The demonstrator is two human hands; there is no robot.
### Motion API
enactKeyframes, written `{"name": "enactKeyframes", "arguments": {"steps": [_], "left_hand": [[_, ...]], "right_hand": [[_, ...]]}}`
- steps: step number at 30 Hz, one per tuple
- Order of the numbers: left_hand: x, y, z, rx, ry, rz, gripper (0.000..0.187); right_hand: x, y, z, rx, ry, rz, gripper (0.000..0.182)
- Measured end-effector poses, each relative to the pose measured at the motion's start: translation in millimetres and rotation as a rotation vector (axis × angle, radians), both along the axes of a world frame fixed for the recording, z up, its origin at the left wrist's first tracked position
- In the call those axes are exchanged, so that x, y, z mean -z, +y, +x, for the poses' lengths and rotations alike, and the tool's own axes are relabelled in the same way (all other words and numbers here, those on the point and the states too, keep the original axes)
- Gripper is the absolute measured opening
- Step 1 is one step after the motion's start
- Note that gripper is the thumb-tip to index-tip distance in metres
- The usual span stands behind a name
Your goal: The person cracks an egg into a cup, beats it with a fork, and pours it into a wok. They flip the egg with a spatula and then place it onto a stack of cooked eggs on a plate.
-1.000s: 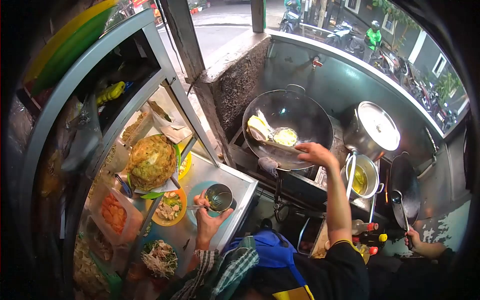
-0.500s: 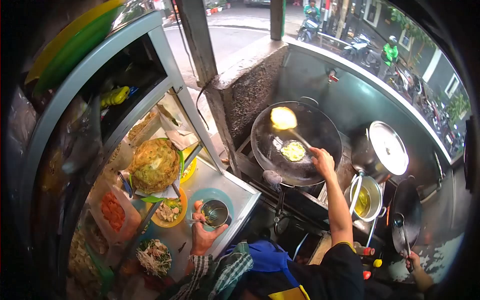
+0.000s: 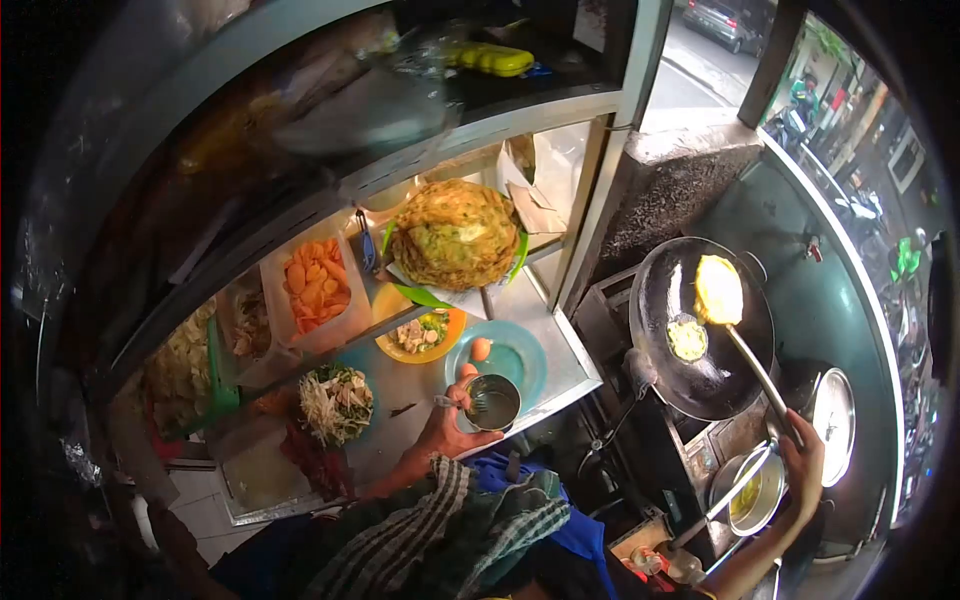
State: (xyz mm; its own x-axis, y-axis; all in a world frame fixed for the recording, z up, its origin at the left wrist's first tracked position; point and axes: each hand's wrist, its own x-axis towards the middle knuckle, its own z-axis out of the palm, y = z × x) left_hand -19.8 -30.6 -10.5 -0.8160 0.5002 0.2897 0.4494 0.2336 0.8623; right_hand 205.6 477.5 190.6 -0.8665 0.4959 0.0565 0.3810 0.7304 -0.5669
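In the head view, your left hand (image 3: 440,438) is closed around the metal cup (image 3: 492,403); the thumb is on its near side and the fingers are at the other side. A fork-like utensil (image 3: 458,402) stands in the cup, its handle leaning out near these fingers. The cup is at the near edge of the blue plate (image 3: 525,355), and on this plate there is a brown egg (image 3: 481,349); a second roundish brown thing (image 3: 468,371) is just beside your fingertips.

Your right hand (image 3: 802,462) is holding the long-handled turner (image 3: 757,368) with the fingers wrapped at the end of its handle. The head of the turner is over the wok (image 3: 735,396), under the large yellow piece (image 3: 719,290). The smaller yellow-green piece (image 3: 687,340) is lying in the wok, near the large one. Near your right hand is the pot (image 3: 755,502) with yellowish liquid, and a shiny lid (image 3: 833,427) is beyond it.

To the left of the cup there is the orange plate (image 3: 452,335) with pale pieces and greens, and also a heap of shredded food (image 3: 336,404). Behind the orange plate, a big browned fried mound (image 3: 455,235) rests on white paper above something green, and the clear box (image 3: 345,325) holds orange slices.
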Motion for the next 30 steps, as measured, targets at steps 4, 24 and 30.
{"name": "enactKeyframes", "arguments": {"steps": [4,24,30], "left_hand": [[14,-14,5,0.046,-0.009,0.049,0.073],[22,-61,48,-0.089,-0.007,0.15,0.073],[17,-66,53,-0.11,-0.031,0.125,0.073]], "right_hand": [[-56,-42,17,-0.009,0.024,-0.165,0.047],[-168,-225,-162,-0.65,0.071,0.5,0.045],[-183,-223,-171,-0.701,0.1,0.584,0.044]]}}
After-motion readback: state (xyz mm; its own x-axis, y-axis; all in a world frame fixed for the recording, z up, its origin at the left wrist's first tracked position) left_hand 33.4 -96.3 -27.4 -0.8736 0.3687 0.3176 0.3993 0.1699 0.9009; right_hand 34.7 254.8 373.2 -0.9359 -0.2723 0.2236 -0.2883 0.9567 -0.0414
